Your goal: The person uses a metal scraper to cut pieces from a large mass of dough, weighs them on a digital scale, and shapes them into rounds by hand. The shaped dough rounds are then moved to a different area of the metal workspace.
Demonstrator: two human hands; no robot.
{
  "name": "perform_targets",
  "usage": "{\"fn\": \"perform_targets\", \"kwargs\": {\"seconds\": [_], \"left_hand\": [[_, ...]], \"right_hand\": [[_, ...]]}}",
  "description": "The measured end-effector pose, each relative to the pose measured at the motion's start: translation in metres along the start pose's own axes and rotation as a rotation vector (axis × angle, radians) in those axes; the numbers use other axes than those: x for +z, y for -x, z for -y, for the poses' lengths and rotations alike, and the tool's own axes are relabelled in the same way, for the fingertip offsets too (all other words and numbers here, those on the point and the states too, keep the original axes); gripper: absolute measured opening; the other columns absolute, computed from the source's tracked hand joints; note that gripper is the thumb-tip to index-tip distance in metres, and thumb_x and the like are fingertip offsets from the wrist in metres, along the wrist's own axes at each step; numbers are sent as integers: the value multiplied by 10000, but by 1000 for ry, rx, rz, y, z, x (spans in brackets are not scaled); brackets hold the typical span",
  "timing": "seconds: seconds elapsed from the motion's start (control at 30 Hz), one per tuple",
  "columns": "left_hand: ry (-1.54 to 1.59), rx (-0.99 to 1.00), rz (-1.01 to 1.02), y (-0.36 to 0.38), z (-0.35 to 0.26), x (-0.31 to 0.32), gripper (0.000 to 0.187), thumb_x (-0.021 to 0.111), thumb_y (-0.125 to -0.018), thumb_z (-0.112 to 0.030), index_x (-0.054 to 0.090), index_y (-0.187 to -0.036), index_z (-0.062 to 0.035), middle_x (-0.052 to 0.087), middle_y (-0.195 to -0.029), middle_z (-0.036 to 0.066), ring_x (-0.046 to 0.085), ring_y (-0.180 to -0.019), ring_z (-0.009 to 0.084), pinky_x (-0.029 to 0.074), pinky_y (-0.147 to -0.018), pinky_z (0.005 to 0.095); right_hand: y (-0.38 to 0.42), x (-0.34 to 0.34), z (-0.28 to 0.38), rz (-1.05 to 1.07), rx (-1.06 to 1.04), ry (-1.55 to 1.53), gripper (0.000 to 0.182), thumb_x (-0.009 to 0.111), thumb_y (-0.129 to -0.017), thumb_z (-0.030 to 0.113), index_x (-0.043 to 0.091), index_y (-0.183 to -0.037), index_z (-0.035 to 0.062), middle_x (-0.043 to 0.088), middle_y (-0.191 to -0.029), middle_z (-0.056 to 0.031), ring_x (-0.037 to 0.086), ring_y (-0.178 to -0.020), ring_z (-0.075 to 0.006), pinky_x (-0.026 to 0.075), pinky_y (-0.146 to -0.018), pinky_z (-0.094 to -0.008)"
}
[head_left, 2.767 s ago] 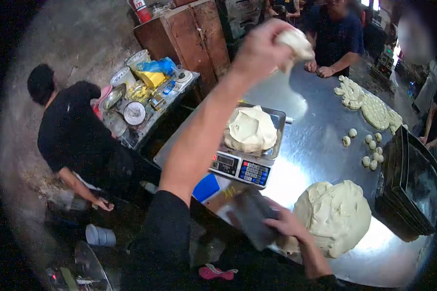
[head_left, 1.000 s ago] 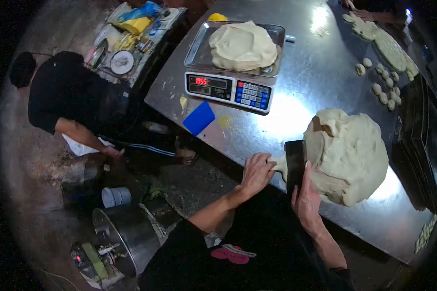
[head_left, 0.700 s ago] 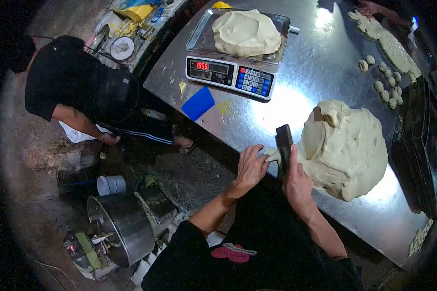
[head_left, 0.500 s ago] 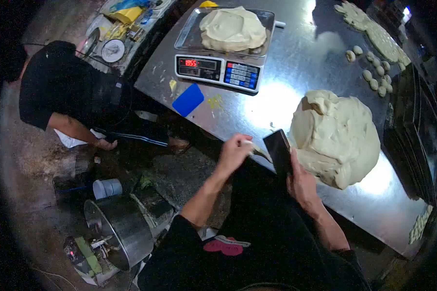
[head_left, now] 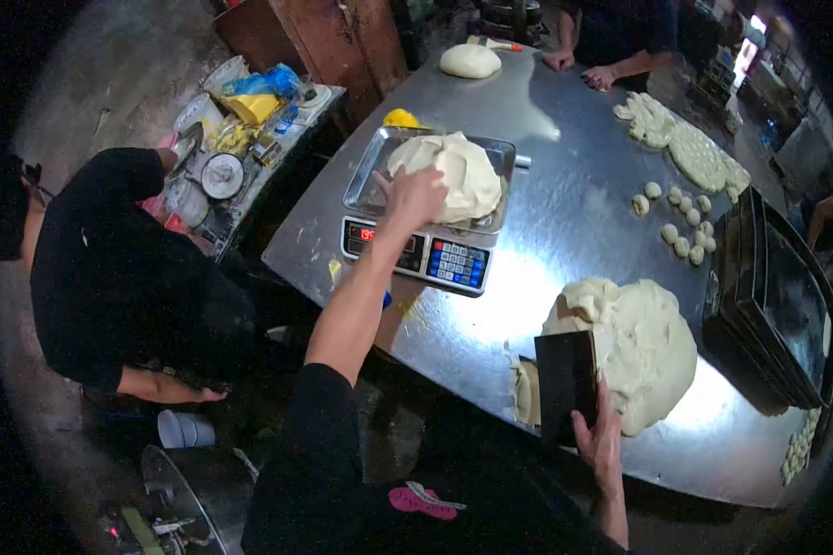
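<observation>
My left hand (head_left: 415, 197) reaches over the digital scale (head_left: 458, 264) and touches the pale dough lump (head_left: 472, 176) on its metal pan (head_left: 366, 180). Its thumb is spread away from the fingers, whose tips rest on the dough. My right hand (head_left: 603, 439) grips a dark, flat dough scraper (head_left: 565, 379), held upright at the near side of a large dough mass (head_left: 652, 351) on the table. A small piece of dough (head_left: 526, 393) lies just left of the blade. My forearm partly hides the scale's red display.
Small dough balls (head_left: 683, 213) and flattened dough (head_left: 694, 157) lie at the right of the metal table (head_left: 518, 268). Stacked dark trays (head_left: 759, 305) stand at the right edge. One person (head_left: 139, 277) bends at left; another person's hands (head_left: 600, 78) rest at the far edge.
My left hand has moved from the table's near edge up to the dough on the scale. My right hand has brought the scraper down beside the large dough. The view has shifted upward.
</observation>
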State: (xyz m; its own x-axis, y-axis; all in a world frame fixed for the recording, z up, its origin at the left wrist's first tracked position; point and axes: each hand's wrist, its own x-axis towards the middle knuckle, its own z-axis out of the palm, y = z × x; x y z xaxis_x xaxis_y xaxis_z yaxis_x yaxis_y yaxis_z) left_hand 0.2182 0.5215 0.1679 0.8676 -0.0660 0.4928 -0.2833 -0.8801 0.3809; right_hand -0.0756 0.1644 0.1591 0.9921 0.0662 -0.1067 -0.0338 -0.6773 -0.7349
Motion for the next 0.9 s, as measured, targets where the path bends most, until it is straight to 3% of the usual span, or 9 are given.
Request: {"fn": "perform_targets", "kwargs": {"seconds": [0.1, 0.13, 0.33, 0.37, 0.5, 0.6, 0.67, 0.7, 0.9], "left_hand": [[-223, 62, -108, 55, -35, 7, 179, 519, -831, -183, 655, -889, -81, 630, -1001, 120, 565, -964, 325, 201, -1037, 640], [26, 27, 10, 84, -56, 13, 151, 541, -821, -160, 634, -876, -54, 635, -975, 132, 569, -929, 328, 259, -1050, 567], [218, 38, 916, 275, -187, 96, 785, 468, -898, -480, 181, -1432, 19, 177, -1483, 238, 125, -1377, 430, 76, -1101, 581], [272, 86, 692, 300, -194, 99, 774, 441, -911, -483, 186, -1425, 36, 140, -1492, 235, 99, -1379, 436, 44, -1099, 591], [132, 114, 783, 293, -189, 66, 593, 521, -902, -376, 383, -1335, 5, 245, -1465, 230, 202, -1355, 440, 93, -1100, 582], [78, 178, 586, 287, -196, 50, 430, 570, -854, -239, 488, -1211, -11, 426, -1315, 212, 404, -1212, 421, 298, -1035, 536], [278, 96, 721, 280, -199, 69, 300, 566, -802, -122, 542, -1088, -35, 485, -1148, 177, 475, -1078, 366, 446, -893, 442], [241, 207, 471, 283, -199, 69, 234, 561, -759, -68, 574, -992, -48, 513, -964, 125, 523, -944, 311, 502, -747, 383], [314, 99, 460, 283, -186, 44, 126, 579, -790, -92, 593, -908, -51, 566, -850, 93, 583, -850, 285, 513, -700, 382]], "right_hand": [[10, 2, -20, -91, -27, 54, 728, 610, -788, -19, 236, -1413, -47, 491, -1284, -277, 482, -1213, -318, 370, -1009, -353], [8, 1, -21, -86, -35, 54, 728, 610, -788, -19, 236, -1413, -47, 491, -1284, -277, 482, -1213, -318, 370, -1009, -353], [-3, -19, -29, -291, 10, -233, 689, 558, -807, -55, 238, -1416, -31, 404, -1376, -255, 426, -1248, -295, 332, -1037, -353], [-5, -23, -30, -275, -1, -229, 689, 558, -807, -55, 238, -1416, -31, 404, -1376, -255, 426, -1248, -295, 332, -1037, -353], [-3, -34, -35, -169, -57, -259, 678, 555, -813, -39, 245, -1416, -33, 412, -1370, -239, 450, -1223, -280, 351, -1021, -348], [2, -30, -41, -151, -90, -282, 681, 561, -812, -33, 251, -1419, -22, 437, -1347, -234, 478, -1194, -269, 375, -997, -343], [2, -22, -44, -177, -126, -267, 694, 576, -805, -39, 258, -1420, -8, 475, -1313, -250, 511, -1160, -274, 404, -970, -344], [1, -17, -44, -195, -101, -297, 695, 580, -804, -36, 259, -1419, -10, 488, -1298, -245, 524, -1141, -273, 411, -962, -341], [6, 9, -66, -155, 2, -433, 691, 597, -802, -10, 263, -1406, -35, 513, -1262, -229, 561, -1074, -278, 435, -934, -339]]}}
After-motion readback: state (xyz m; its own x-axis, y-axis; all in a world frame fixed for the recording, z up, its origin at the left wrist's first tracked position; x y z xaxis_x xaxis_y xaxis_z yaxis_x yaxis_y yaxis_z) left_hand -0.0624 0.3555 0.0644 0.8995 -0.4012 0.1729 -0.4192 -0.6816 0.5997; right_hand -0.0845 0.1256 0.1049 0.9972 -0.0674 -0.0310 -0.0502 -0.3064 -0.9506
